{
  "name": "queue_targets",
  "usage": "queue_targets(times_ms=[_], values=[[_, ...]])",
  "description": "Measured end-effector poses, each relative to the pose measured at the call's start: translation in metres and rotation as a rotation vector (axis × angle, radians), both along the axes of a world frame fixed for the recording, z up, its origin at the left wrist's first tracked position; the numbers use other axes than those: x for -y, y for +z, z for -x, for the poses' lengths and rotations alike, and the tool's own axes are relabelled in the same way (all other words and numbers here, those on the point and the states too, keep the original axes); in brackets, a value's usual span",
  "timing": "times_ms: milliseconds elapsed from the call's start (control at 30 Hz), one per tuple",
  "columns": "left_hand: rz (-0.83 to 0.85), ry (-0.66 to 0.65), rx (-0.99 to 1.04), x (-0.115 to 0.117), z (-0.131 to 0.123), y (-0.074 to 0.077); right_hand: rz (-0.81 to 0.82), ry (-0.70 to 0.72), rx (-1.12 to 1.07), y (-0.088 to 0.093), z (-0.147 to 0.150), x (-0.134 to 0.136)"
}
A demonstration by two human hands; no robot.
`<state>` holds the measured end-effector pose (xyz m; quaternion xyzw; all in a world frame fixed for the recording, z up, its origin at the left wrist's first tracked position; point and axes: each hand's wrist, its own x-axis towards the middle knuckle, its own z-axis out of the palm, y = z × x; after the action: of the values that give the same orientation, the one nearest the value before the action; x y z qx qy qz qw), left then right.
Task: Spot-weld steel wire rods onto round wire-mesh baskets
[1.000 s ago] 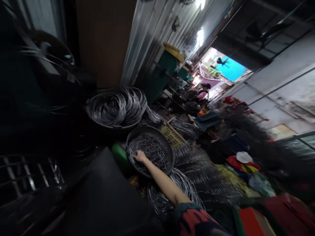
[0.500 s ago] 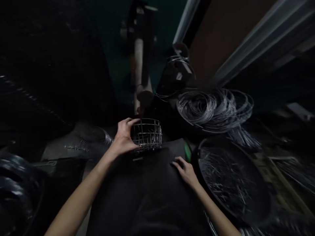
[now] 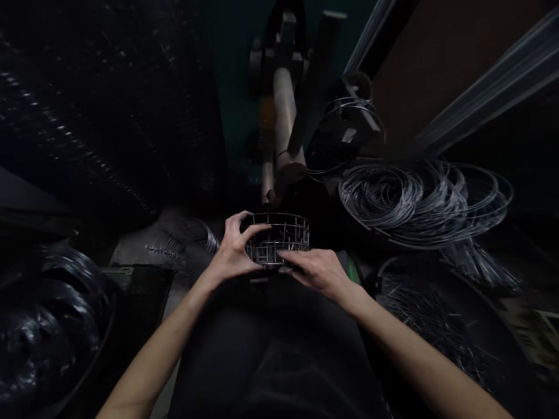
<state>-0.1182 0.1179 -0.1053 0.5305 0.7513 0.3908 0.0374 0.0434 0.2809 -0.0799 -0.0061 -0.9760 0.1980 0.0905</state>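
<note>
A small round wire basket (image 3: 286,235) stands upright in front of me, below the metal arms of a machine (image 3: 286,110). My left hand (image 3: 231,250) grips its left side, with the thumb low and the fingers over the top ring. At the lower right of the basket is my right hand (image 3: 321,270), its fingers against the wires near the base. Whether those fingertips pinch a wire is hard to make out. Dark cloth (image 3: 271,349) lies beneath both hands.
Coiled wire rings (image 3: 393,198) are heaped at the right. Nearer, a dark round tub (image 3: 489,291) holds many short wire pieces. More shiny rings (image 3: 52,326) fill a container at the lower left. A bundle of wires (image 3: 480,267) hangs below the coils.
My right hand has moved left and forward from the dark cloth to the basket. My left hand stays on the basket. The whole view has shifted, so the surroundings appear farther right.
</note>
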Motion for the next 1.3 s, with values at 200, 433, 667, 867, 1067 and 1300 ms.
queue_targets(times_ms=[200, 433, 667, 867, 1067, 1300], values=[[-0.026, 0.078, 0.080, 0.001, 0.005, -0.006, -0.217, 0.112, -0.142, 0.007, 0.009, -0.004], [-0.033, 0.102, 0.064, -0.002, 0.001, -0.006, -0.312, 0.140, -0.190, 0.009, 0.008, -0.006], [-0.048, 0.079, 0.062, -0.012, 0.010, -0.006, -0.346, 0.108, -0.136, 0.007, 0.016, -0.014], [-0.025, 0.089, 0.089, -0.017, 0.019, -0.005, -0.313, 0.090, -0.139, 0.010, 0.025, -0.019], [-0.005, 0.090, 0.109, -0.018, 0.025, -0.003, -0.304, 0.056, -0.114, 0.011, 0.032, -0.022], [0.018, 0.087, 0.135, -0.018, 0.031, 0.006, -0.268, -0.025, -0.035, 0.016, 0.033, -0.018]])
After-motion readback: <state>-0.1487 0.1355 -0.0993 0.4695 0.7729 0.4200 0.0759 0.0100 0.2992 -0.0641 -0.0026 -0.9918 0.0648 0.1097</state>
